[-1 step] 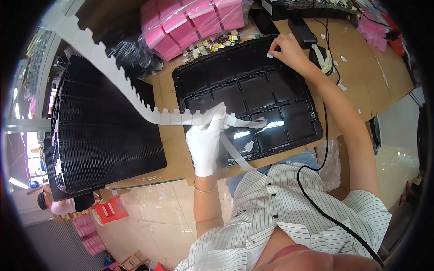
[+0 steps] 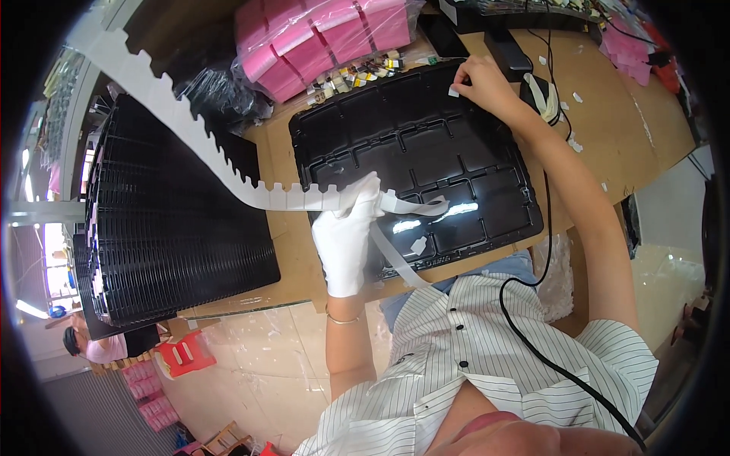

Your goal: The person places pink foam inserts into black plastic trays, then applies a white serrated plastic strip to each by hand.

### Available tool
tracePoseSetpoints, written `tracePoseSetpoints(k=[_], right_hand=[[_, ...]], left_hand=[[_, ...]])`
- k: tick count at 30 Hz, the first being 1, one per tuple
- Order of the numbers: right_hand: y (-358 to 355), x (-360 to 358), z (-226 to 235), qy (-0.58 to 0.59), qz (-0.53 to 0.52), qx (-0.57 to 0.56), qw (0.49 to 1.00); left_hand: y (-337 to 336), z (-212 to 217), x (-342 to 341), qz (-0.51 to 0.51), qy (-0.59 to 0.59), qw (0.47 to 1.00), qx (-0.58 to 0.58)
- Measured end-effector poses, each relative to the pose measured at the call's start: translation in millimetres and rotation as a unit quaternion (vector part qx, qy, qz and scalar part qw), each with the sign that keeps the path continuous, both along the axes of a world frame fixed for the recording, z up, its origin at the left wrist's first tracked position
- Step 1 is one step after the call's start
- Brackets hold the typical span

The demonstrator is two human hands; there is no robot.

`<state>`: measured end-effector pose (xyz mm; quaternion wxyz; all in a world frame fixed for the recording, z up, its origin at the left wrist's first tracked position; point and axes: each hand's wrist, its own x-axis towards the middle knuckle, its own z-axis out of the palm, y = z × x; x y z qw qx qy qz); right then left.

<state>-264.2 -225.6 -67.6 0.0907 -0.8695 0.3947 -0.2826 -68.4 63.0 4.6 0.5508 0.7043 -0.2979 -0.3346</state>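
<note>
The left hand (image 2: 346, 243), in a white glove, is closed around a long white notched strip (image 2: 228, 163) at the near-left corner of the black compartment tray (image 2: 502, 220). From the grip the strip runs up and to the left, passing over the bench (image 2: 654, 129) edge and the stack of black ribbed trays (image 2: 167, 228), and leaves the picture at the upper left. A plain white tail of the strip curls to the right of the glove across the tray's near cells and hangs down over the tray's near edge.

The right hand (image 2: 487, 83), bare, is pinched on a small white label (image 2: 454, 92) at the far rim of the compartment tray. The forearm crosses the tray's right edge.

Edges: the compartment tray's near-right corner lies at the bench edge. Its left edge is separated from the ribbed stack by a bare strip of bench. Its far edge lies just beside a row of small coloured parts (image 2: 357, 76) and the pink wrapped packs (image 2: 319, 38). Open bench surface lies to the right of the tray, dotted with white scraps. A black cable (image 2: 544, 220) runs down the tray's right side to the striped shirt.

Compared with the earlier frame, no difference is discernible: both hands, the strip and the tray hold the same positions.
</note>
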Motion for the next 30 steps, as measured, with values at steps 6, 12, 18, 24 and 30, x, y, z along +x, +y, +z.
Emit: tracePoseSetpoints(k=[6,12,18,24,30], right_hand=[[-7.9,6.6,1.6,0.060,-0.004,0.063,0.996],[-8.1,7.9,2.9,0.070,0.015,0.062,0.995],[4.2,-7.7,14.9,0.059,0.146,0.050,0.986],[45.8,-22.1,28.9,-0.365,0.171,0.474,0.783],[166.3,18.3,55.0,-0.357,0.211,0.727,0.547]], left_hand=[[-0.4,-3.4,1.5,-0.020,-0.037,0.999,-0.018],[2.7,4.5,-0.4,0.004,0.008,1.000,-0.008],[9.8,2.4,4.4,0.015,-0.004,1.000,-0.014],[23.7,-1.8,6.7,0.031,0.030,0.999,-0.010],[53.1,6.4,-0.7,0.006,0.021,1.000,-0.006]])
